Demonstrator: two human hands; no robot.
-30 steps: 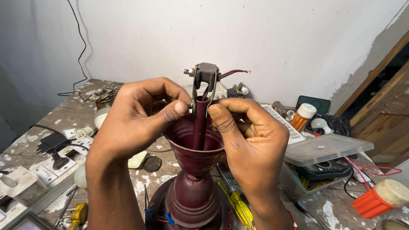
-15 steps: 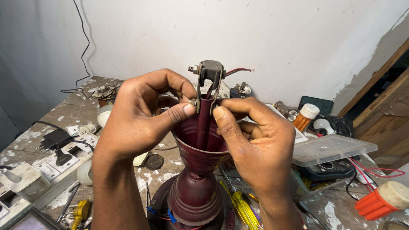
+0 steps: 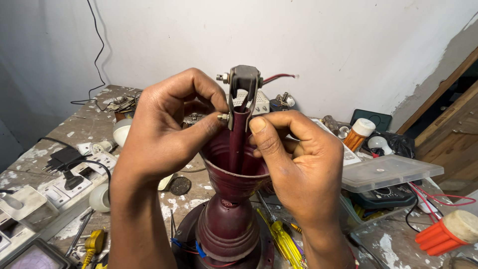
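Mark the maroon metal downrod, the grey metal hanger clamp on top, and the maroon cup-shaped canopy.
maroon metal downrod [image 3: 238,142], head view, mid-shaft
grey metal hanger clamp [image 3: 244,77], head view, top block
maroon cup-shaped canopy [image 3: 231,182], head view, front wall

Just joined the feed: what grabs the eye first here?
Dead centre, the left hand and right hand pinch a bolt on the grey metal bracket atop a maroon rod, rising from a maroon cup-shaped cover. At right lies a clear plastic lid.

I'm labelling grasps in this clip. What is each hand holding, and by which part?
Both hold the dark red rod near its top, below the grey metal clamp: left hand pinches the cross bolt, right hand presses the other side.
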